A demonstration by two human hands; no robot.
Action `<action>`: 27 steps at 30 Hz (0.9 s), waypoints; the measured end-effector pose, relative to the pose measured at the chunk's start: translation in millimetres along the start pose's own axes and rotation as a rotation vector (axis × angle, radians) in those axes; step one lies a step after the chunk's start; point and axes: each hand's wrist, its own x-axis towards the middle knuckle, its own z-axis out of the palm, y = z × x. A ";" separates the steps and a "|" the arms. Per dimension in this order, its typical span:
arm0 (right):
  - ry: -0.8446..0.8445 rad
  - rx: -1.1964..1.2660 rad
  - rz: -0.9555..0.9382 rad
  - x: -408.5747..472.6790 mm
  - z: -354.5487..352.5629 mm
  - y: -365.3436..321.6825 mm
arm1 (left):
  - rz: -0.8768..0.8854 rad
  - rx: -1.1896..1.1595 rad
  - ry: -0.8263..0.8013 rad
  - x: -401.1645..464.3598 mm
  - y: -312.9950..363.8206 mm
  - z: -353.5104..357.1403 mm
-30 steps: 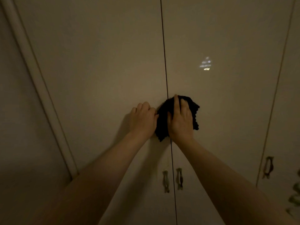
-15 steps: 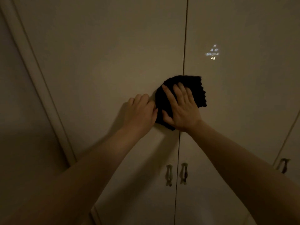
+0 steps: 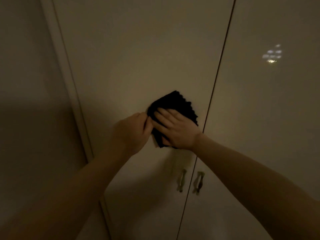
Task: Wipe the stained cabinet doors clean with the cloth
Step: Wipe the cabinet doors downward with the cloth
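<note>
A dark folded cloth (image 3: 174, 103) lies flat against the pale left cabinet door (image 3: 138, 58), just left of the seam between the two doors. My right hand (image 3: 176, 130) presses flat on the cloth with its fingers spread. My left hand (image 3: 131, 132) is curled beside it, fingertips pinching the cloth's left edge. The right cabinet door (image 3: 268, 110) is bare and glossy. The light is dim and no stains can be made out.
Two small handles (image 3: 181, 181) (image 3: 198, 181) hang below my hands, one on each side of the door seam. A vertical frame strip (image 3: 69, 84) borders the left door, with a plain wall panel (image 3: 26, 101) beyond. A light reflection (image 3: 271, 54) glints on the right door.
The cloth and both hands have slid left, off the seam and onto the left door. The view has swung left, so the seam now sits further right.
</note>
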 end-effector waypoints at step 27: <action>-0.038 0.132 0.017 -88.7 28.1 -34.1 | -0.106 0.164 -0.160 -106.8 18.9 35.5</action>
